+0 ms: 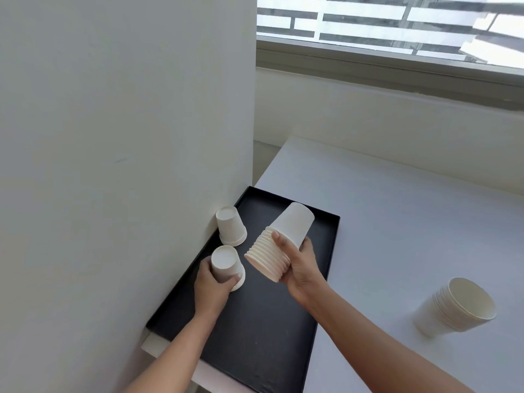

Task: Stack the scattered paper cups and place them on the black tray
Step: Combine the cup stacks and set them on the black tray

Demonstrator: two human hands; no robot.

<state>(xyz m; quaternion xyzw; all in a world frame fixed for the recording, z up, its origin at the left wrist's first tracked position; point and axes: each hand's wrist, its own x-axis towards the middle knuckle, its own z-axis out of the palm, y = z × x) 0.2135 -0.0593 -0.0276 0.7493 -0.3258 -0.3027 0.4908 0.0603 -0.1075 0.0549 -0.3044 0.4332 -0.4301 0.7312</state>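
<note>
A black tray [272,330] lies on the white table against the wall. My right hand [297,265] holds a tall stack of white paper cups [283,236], upside down and tilted, above the tray's middle. My left hand [211,287] grips a short upside-down cup stack [225,263] that rests on the tray's left side. Another upside-down short stack [230,226] stands on the tray by the wall, untouched. A further stack of cups [456,306] stands mouth up and leaning on the table at the right.
A white wall [127,165] rises right along the tray's left edge. The white table [397,222] stretches right and back toward a low wall under a window [397,29]. The tray's near end overhangs the table's front edge.
</note>
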